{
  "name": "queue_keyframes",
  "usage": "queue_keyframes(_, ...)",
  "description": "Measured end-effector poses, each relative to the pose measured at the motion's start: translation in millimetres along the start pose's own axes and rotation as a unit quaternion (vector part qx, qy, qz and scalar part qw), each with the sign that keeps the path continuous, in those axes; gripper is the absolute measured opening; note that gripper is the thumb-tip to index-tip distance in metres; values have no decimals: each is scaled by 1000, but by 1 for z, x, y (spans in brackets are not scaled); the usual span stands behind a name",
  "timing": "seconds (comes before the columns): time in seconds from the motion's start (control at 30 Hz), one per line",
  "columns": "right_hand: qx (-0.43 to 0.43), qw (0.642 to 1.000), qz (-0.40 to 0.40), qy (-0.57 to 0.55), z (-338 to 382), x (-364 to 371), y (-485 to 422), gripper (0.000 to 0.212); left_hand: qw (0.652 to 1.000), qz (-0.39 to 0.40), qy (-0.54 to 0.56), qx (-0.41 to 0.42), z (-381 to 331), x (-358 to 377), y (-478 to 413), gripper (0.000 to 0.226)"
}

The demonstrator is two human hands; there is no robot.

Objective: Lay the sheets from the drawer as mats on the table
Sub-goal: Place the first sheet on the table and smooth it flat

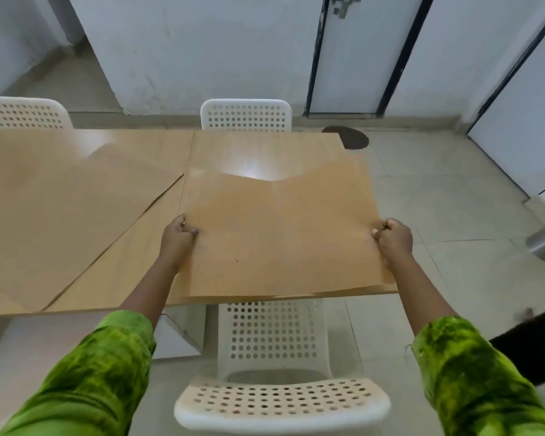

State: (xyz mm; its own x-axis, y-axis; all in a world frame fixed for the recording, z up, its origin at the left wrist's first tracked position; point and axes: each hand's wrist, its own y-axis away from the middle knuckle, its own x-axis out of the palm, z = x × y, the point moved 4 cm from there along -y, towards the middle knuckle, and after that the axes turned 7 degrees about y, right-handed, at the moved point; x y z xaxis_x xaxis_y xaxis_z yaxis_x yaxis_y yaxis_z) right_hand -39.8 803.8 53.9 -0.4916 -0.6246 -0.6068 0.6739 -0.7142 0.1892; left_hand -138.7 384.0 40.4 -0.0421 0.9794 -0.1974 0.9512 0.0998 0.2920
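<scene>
1. The left hand (178, 236) pinches the left edge of a brown paper sheet (277, 234), thumb on top and fingers curled under the edge.
2. The right hand (394, 237) grips the sheet's right edge the same way, so the two hands are well apart with the sheet stretched between them.
3. The sheet lies over the right end of the wooden table (258, 146), its near edge at the table's front edge; its far edge dips in the middle, and it may be more than one layer, since the near edge is blurred.
4. Another brown sheet (60, 190) already lies flat on the left part of the table, at a slant.
5. A white perforated chair (280, 401) stands just below the hands, and another (246, 116) stands across the table.
6. Both arms wear green sleeves (88, 379).
</scene>
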Motion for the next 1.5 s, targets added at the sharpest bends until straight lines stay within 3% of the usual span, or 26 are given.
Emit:
queue_keyframes(0.1, 27, 999, -2, 17, -12, 12, -6, 15, 999, -1, -30, -18, 10, 1, -14, 53)
queue_keyframes(0.2, 36, 999, 8, 25, -23, 19, -10, 6, 997, -2, -77, -20, 17, 5, -18, 51)
queue_keyframes(0.37, 30, 998, 33, 38, -30, 24, -18, 20, 980, -36, -195, 7, 23, 8, -24, 50)
queue_keyframes(0.67, 51, 991, 43, 111, -37, 33, -35, 28, 918, -73, -389, 30, 25, 21, -23, 35)
queue_keyframes(0.77, 52, 988, 43, 138, -38, 36, -34, 24, 908, -89, -409, 21, 25, 20, -20, 26)
queue_keyframes(0.87, 42, 975, 15, 219, -32, 35, -33, 35, 894, -118, -432, 32, 19, 26, -18, 34)
queue_keyframes(1.0, -51, 953, 14, 297, 0, 61, -35, 41, 892, -87, -430, 113, 3, 60, -28, 46)
queue_keyframes(1.1, -158, 942, 104, 279, 39, 117, -35, 45, 875, 18, -449, 182, -9, 111, -49, 52)
queue_keyframes(1.17, -223, 914, 173, 293, 64, 155, -31, 48, 852, 99, -473, 203, -11, 150, -62, 55)
queue_keyframes(1.27, -298, 858, 219, 357, 76, 197, -29, 50, 825, 169, -514, 165, 3, 184, -78, 56)
queue_keyframes(1.5, -336, 837, 179, 394, 53, 209, -38, 52, 809, 107, -548, 185, 26, 173, -89, 76)
